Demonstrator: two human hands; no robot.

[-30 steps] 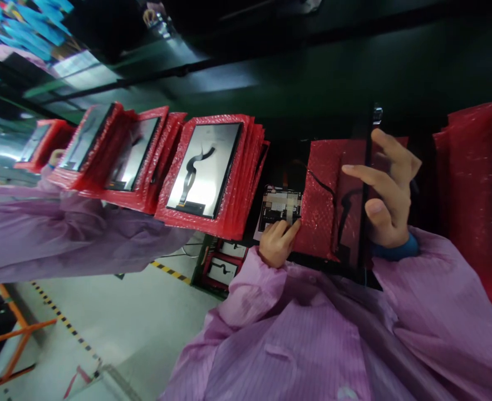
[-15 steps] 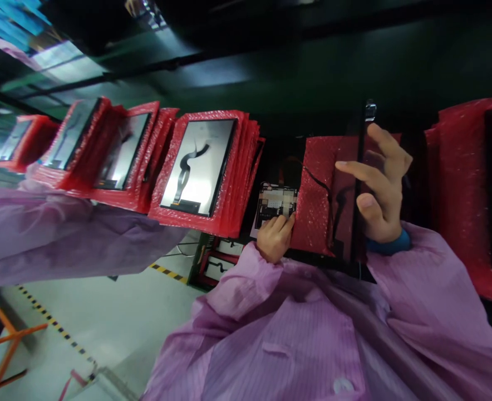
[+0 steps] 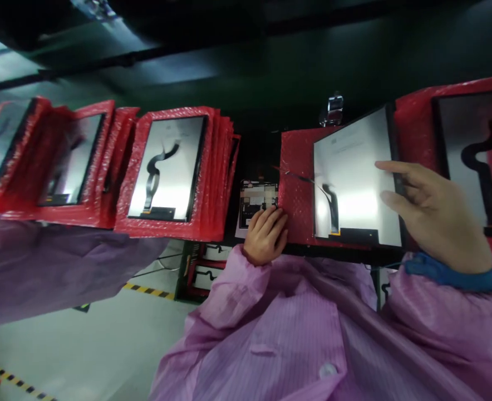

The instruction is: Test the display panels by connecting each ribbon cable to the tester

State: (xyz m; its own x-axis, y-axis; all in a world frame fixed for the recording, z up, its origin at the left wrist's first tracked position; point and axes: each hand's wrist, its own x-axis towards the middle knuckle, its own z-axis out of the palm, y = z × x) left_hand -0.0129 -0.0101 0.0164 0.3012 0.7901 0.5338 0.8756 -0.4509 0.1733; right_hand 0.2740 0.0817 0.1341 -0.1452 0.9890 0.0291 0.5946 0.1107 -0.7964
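Observation:
My left hand [image 3: 266,235], fingers bent and pressed together, lies on the lower right part of an opened device [image 3: 254,197] with its inner parts showing. To the right, my right hand [image 3: 433,209] grips the right edge of a display panel [image 3: 354,167] between thumb and forefinger. The panel's silvery back and black flex cable [image 3: 333,209] face up, and it is tilted over a red bubble-wrap sheet [image 3: 296,195]. Thin dark wires cross the red sheet towards the panel.
Stacks of red bubble wrap [image 3: 216,178] with panels on top stand to the left. Another panel [image 3: 475,161] lies on red wrap at the far right. A co-worker's purple sleeve [image 3: 62,267] reaches in from the left. A shiny metal object [image 3: 333,108] sits behind the panel.
The panel has swung from nearly edge-on to showing its silvery back, as my right hand moved right with its edge. My left hand stays on the device. The view has shifted right.

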